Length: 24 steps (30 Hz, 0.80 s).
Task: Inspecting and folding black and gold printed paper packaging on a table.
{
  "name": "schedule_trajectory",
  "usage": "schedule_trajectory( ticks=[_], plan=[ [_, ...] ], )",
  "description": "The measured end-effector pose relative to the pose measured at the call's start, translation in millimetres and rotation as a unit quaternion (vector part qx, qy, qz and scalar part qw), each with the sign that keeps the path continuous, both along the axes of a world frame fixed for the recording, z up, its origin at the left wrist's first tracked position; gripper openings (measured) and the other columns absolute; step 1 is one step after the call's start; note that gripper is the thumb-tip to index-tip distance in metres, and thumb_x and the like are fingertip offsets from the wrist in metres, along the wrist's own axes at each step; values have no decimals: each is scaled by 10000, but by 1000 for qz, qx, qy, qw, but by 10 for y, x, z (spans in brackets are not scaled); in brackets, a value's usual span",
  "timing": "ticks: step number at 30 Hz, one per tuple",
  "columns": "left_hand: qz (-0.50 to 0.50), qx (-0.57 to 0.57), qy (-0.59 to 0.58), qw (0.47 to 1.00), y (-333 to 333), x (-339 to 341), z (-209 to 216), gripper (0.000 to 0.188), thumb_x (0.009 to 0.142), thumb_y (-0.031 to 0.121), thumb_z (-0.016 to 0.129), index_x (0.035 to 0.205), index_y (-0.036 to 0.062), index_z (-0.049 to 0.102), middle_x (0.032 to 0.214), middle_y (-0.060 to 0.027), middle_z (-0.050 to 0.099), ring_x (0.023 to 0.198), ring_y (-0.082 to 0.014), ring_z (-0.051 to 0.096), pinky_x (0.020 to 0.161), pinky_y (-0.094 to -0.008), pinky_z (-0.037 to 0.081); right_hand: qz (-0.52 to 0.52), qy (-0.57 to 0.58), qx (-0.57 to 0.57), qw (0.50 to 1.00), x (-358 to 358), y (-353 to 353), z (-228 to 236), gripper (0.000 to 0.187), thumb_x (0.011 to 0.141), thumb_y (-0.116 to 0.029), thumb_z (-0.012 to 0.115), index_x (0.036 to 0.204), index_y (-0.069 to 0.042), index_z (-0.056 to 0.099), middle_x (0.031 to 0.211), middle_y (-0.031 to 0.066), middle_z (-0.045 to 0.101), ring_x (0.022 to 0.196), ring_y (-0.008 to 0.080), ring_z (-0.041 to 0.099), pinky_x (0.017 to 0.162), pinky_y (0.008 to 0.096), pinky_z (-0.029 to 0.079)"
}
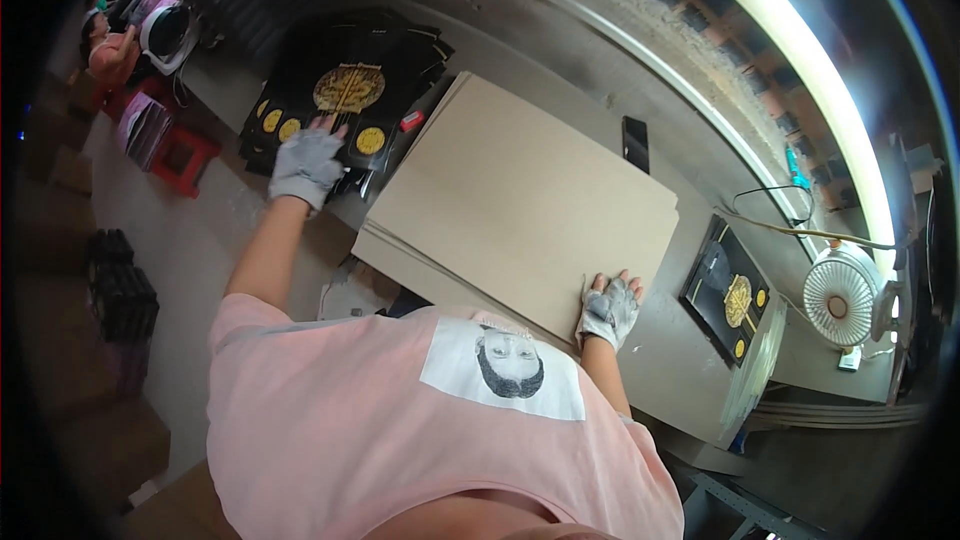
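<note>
My left hand (308, 164), in a pale work glove with bare fingertips, reaches over a pile of black printed sheets (385, 60) at the back left. Its fingers are extended onto the near edge of the pile, which carries gold round and oval designs. A stack of large plain grey-beige boards (530, 180) fills the middle of the table, its top board slightly turned from those below. Against the near right corner of this stack rests my right hand (610, 310), gloved the same way, with fingers outstretched. Neither hand visibly grips anything.
A small red object (412, 120) lies on the black sheets. A dark phone (636, 145) sits behind the boards. To the right are more black-and-gold sheets (725, 290) and a white fan (840, 295). A red stool (185, 158) and another person (110, 52) are at far left.
</note>
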<state>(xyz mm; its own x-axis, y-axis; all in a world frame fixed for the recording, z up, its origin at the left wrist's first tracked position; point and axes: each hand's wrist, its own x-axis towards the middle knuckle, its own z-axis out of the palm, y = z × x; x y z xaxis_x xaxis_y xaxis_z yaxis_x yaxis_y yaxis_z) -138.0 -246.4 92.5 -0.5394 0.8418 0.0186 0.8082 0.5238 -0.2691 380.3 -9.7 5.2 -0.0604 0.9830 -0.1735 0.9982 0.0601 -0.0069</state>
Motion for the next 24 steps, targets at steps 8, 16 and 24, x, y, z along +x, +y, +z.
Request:
schedule_trajectory(
  ticks=[8, 16, 24],
  plan=[
    [-7, 12, -160, 987, 671, 1146, -898, 729, 998, 297, 487, 1626, 17, 246, 1619, -251, 378, 1509, -348, 374, 1251, -444, 277, 4, 30, 31, 999, 72, -45, -106, 731, 1042, -555, 430, 1601, -89, 372, 1678, 220, 283, 1569, 368, 237, 1263, 519, 188],
    [109, 103, -226, 962, 755, 1237, -939, 845, 942, 336, 604, 1607, -36, 240, 1491, -291, 505, 1346, -399, 538, 1141, -442, 431, 10, 51, 51, 997, 37, -88, -30, 722, 1040, -533, 458, 1576, -54, 401, 1649, 253, 321, 1540, 379, 294, 1247, 491, 249],
    [124, 69, -236, 961, 831, 1188, -544, 800, 946, 325, 600, 1598, -17, 288, 1355, -259, 612, 1237, -401, 603, 1062, -462, 483, 14, 60, 70, 996, 107, -37, -150, 720, 1033, -525, 483, 1566, -46, 418, 1639, 251, 346, 1535, 379, 306, 1232, 479, 268]
  ],
)
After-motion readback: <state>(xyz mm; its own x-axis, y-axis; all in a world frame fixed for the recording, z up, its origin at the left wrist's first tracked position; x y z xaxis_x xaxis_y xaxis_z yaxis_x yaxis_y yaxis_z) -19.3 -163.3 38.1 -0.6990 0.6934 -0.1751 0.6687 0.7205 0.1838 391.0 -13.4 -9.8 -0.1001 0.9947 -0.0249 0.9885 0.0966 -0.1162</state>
